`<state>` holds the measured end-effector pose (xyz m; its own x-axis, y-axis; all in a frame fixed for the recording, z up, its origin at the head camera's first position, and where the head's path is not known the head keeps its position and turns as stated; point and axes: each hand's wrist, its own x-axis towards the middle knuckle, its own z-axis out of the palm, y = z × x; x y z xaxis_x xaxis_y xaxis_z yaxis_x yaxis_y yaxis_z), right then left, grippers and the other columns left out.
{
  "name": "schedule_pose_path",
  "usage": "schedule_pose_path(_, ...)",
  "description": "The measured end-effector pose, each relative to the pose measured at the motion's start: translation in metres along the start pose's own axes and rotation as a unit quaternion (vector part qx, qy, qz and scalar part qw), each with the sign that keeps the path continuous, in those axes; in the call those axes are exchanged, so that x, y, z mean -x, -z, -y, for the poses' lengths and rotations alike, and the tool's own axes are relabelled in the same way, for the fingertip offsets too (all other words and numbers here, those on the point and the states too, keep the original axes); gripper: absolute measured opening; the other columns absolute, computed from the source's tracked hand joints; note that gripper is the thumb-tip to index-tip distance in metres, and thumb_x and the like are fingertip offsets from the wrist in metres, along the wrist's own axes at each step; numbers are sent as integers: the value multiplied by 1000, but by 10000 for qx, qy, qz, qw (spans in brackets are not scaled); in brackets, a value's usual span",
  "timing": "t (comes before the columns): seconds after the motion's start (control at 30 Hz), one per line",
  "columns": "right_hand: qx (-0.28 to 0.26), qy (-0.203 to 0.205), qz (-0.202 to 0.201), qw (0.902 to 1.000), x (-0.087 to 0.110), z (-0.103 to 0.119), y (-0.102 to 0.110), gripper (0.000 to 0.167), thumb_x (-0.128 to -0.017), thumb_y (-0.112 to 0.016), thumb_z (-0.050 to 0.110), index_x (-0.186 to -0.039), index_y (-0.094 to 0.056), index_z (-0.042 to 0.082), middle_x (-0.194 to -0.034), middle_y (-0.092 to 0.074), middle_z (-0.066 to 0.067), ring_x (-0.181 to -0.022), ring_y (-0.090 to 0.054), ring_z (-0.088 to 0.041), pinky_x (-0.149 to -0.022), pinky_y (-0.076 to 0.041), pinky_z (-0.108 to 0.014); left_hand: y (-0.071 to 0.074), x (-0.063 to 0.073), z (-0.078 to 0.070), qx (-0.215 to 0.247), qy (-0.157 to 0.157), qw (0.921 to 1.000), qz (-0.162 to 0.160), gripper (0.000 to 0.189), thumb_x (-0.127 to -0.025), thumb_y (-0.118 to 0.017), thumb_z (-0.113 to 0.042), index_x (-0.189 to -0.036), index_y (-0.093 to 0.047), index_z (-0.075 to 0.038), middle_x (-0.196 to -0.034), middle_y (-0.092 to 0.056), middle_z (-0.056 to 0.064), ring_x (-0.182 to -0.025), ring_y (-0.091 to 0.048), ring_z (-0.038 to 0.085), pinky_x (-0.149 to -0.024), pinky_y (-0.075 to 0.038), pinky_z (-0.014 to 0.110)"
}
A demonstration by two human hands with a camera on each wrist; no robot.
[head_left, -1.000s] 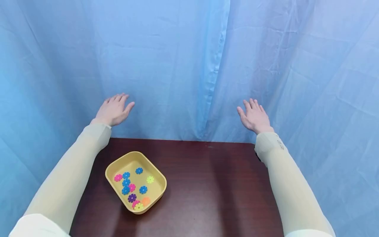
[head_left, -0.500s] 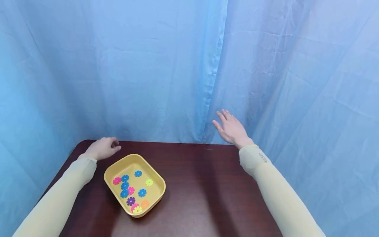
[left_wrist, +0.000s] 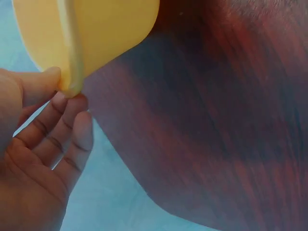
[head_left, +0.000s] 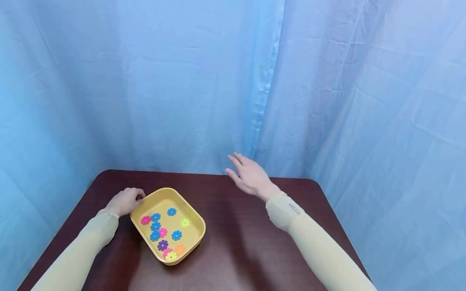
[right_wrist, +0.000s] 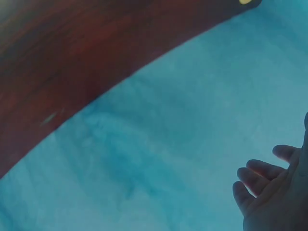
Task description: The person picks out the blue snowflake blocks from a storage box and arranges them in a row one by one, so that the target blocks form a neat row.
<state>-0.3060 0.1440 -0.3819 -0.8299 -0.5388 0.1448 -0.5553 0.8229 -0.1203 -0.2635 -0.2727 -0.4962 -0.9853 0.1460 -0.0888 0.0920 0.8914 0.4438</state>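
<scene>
At the left of the head view a yellow plastic tray [head_left: 171, 199] stands on the table. Snowflake-disc toy pieces lie inside it: several blue ones such as this blue disc [head_left: 176, 235], pink ones like this pink disc [head_left: 145, 220], a purple disc [head_left: 162, 245], yellow discs [head_left: 185, 222] and an orange disc [head_left: 180, 249]. My left hand [head_left: 124, 202] pinches the tray's far-left rim; in the left wrist view its thumb [left_wrist: 42, 84] is on one side of the rim, fingertips on the other. Above the table's far part, my right hand [head_left: 251, 176] hovers with fingers extended, touching nothing.
The dark red-brown wooden table [head_left: 284, 250] has rounded far corners. Pale blue curtains [head_left: 204, 93] hang behind it and along both sides. The right arm's shadow falls on the table right of the tray.
My left hand has come down from in front of the curtain to the tray's rim and taken hold of it. My right hand has moved left and lower, toward the tray.
</scene>
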Motion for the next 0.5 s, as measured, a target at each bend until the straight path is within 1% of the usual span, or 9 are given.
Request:
schedule_pose_path(0.17,-7,266,83,9996,-1,19,-19,65,-104,-30,55,-155,-33,15,-158,-35,-11,-143,-36,-29,-113,-30,-46,-3,3,0,199,66,9998,-31,11,-93,-66,-7,-101,-70,0,-84,-63,8,-70,-55,20,-66,-54,37)
schedule_pose_path(0.27,0,496,91,9987,0,32,-31,64,-104,-33,54,-153,-38,13,-153,-41,-10,-139,-42,-29,-111,-34,-45,-5,4,-1,299,75,9995,-52,11,-93,-67,-7,-101,-70,0,-85,-64,8,-70,-55,20,-67,-54,37)
schedule_pose_path(0.37,71,806,92,9967,0,48,-45,63,-103,-40,52,-151,-40,12,-148,-47,-10,-134,-47,-27,-108,-38,-42,-6,6,-2,400,150,9991,-64,12,-92,-67,-7,-102,-70,0,-85,-64,8,-71,-56,21,-68,-55,37)
schedule_pose_path(0.5,194,1259,174,9917,2,70,-62,60,-100,-53,45,-148,-45,11,-138,-54,-8,-124,-54,-24,-102,-45,-38,-8,8,-5,533,170,9984,-99,12,-91,-69,-6,-101,-70,0,-87,-64,9,-71,-56,21,-68,-56,37)
